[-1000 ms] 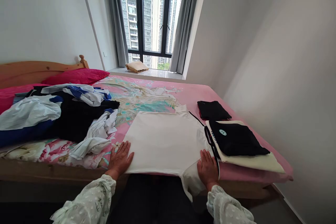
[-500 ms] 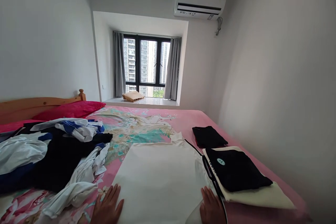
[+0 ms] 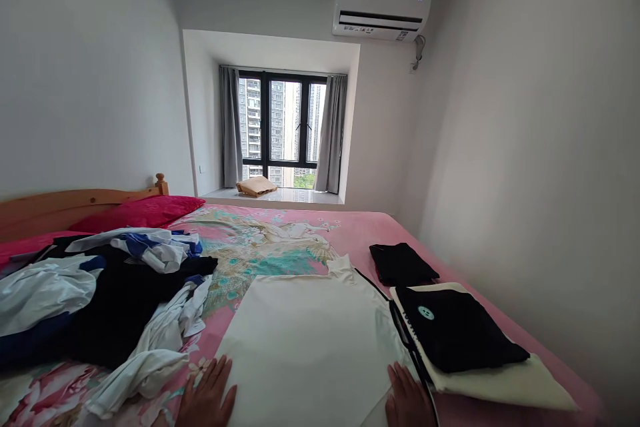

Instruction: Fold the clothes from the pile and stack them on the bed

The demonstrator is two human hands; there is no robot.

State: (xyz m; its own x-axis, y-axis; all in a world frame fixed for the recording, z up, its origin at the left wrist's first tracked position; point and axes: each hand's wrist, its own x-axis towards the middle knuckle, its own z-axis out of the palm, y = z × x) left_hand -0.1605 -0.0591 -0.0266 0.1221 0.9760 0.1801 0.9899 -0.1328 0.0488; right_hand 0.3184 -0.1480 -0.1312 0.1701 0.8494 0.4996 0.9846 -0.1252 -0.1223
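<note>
A white garment (image 3: pixel 305 340) with a stand-up collar at its far end lies spread flat on the bed in front of me. Black trim runs down its right side. My left hand (image 3: pixel 209 393) rests at the garment's lower left edge, fingers stretched out, partly on the floral sheet. At the lower right edge my right hand (image 3: pixel 409 397) lies flat on the white cloth, its fingers extended. Neither hand grips anything. Both wrists are cut off by the bottom of the view.
To the right lie a folded black garment with a round badge (image 3: pixel 460 330) on a cream folded piece (image 3: pixel 520 387), and another black folded garment (image 3: pixel 403 263). A heap of loose clothes (image 3: pixel 120 307) covers the left. Red pillows (image 3: pixel 145 212) lie by the wooden headboard (image 3: pixel 65 203).
The camera view has shifted slightly, so the scene sits a little lower and to the right. Both hands stay at the white garment's edges.
</note>
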